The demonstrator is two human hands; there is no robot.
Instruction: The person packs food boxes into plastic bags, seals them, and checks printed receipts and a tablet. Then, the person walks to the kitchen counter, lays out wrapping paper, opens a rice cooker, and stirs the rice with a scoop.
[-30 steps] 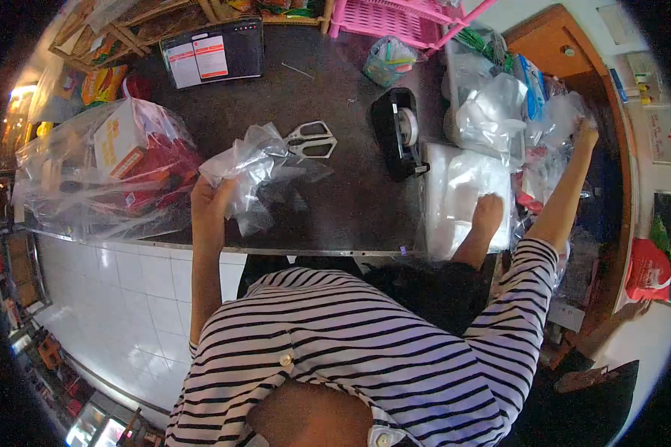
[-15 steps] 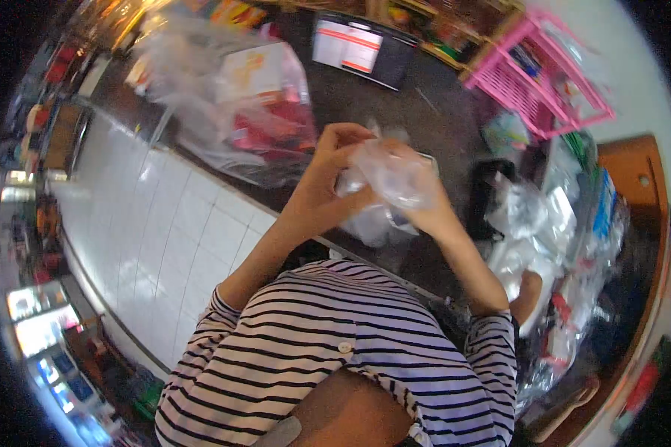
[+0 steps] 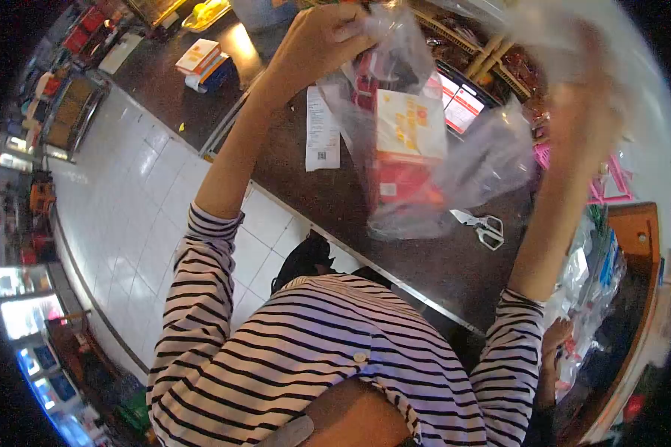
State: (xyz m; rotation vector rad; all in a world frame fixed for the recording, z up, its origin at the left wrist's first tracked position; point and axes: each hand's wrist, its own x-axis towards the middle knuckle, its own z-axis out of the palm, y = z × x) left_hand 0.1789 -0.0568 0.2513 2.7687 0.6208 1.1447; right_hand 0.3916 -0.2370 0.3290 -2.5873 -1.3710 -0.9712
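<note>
My left hand (image 3: pixel 328 33) is raised at the top middle, its fingers pinching the upper edge of a clear plastic bag (image 3: pixel 391 216). Inside the bag stand a white box with orange print (image 3: pixel 408 123) and red packaging (image 3: pixel 399 182) below it. Its right side (image 3: pixel 492 153) hangs loose and crumpled. My right hand (image 3: pixel 589 104), raised at the upper right, is smeared by motion. Blurred clear plastic (image 3: pixel 552 41) spreads from its fingers; whether this belongs to the same bag I cannot tell.
A printed receipt (image 3: pixel 322 130) and scissors (image 3: pixel 488 229) lie on the dark table (image 3: pixel 425 268). Behind the bag sits a lit tablet (image 3: pixel 461 108). Small boxes (image 3: pixel 203 63) rest farther left, a pink basket (image 3: pixel 611 182) at right. Another person's hand (image 3: pixel 557 335) is near plastic bags (image 3: pixel 593 279).
Both hands have moved up and apart from the small clear bag they were handling together. The bag with boxes now stands in front of me, and the receipt and scissors are visible.
</note>
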